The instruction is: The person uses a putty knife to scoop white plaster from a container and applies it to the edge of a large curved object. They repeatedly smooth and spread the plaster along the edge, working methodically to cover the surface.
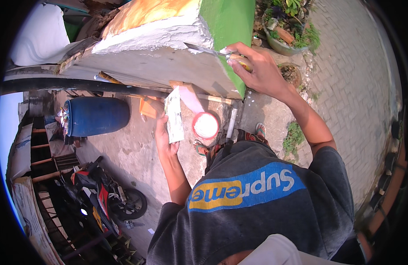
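Observation:
My right hand [261, 70] is closed around the wooden handle of a putty knife [208, 49]. Its thin blade lies against the lower edge of the white-plastered strip [155, 35], next to the wall's green side [232, 31]. Lower and to the left, my left hand [163, 134] grips a flat rectangular board [174, 117] smeared with white paste. Beside that board, on the ground near my feet, a red bucket [195, 132] holds white paste. Below the white strip, the wall face [168, 66] is bare grey.
A blue barrel [100, 117] lies to the left, with a parked motorcycle [104, 194] nearer. An orange object [147, 107] rests by the wall's foot. Potted plants [292, 35] stand at the far right beside brick paving [345, 88]. A pale pipe [231, 123] lies near my feet.

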Demonstrator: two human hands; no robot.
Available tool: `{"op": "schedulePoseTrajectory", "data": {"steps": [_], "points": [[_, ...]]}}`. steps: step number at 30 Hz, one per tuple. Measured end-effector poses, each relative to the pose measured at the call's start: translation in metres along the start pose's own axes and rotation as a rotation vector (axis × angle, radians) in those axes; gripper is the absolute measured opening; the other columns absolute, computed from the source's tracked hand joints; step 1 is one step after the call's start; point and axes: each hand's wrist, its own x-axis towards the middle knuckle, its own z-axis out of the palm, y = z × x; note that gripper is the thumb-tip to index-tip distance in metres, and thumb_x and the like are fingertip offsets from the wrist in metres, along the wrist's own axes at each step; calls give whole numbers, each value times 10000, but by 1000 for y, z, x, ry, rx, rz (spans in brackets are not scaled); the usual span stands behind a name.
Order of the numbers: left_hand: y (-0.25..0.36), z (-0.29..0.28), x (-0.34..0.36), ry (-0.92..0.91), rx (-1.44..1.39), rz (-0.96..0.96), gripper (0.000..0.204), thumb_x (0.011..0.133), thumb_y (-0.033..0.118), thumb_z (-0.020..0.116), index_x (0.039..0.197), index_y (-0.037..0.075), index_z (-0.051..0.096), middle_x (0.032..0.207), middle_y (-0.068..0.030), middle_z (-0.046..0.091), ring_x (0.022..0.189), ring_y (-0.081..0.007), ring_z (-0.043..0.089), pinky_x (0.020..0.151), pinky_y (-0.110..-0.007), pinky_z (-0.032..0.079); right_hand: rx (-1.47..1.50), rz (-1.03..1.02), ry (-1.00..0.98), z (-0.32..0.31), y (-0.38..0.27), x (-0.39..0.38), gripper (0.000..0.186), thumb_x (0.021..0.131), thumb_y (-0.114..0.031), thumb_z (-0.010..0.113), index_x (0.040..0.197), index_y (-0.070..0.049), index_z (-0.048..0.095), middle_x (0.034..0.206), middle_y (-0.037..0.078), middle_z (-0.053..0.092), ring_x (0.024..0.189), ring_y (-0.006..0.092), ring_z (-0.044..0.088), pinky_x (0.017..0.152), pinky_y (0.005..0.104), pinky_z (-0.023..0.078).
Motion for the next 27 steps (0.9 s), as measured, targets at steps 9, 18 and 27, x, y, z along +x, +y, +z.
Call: {"op": "schedulePoseTrajectory", "data": {"steps": [9,18,27], "points": [[-15,9,2,-28,-8,-16,245,868,188,551,1044,18,535,700,-48,617,403,-75,524,297,-169,407,30,-8,-35,-23,13,0,244,859,-107,591,1082,-14,556,909,127,647,785,213,630,717,320,485],[-14,5,-1,-38,5,-26,250,874,210,536,1026,13,545,638,-42,602,373,-81,508,285,-171,395,-32,103,-96,-47,-13,-12,242,853,-95,591,1081,-18,565,900,124,645,778,204,627,709,319,483],[-14,5,1,-67,8,-53,236,872,217,539,998,17,553,643,-58,617,363,-89,513,279,-173,390,-22,-41,29,-9,-18,-4,239,851,-96,602,1076,-18,574,904,161,647,780,301,641,707,352,490]]}}
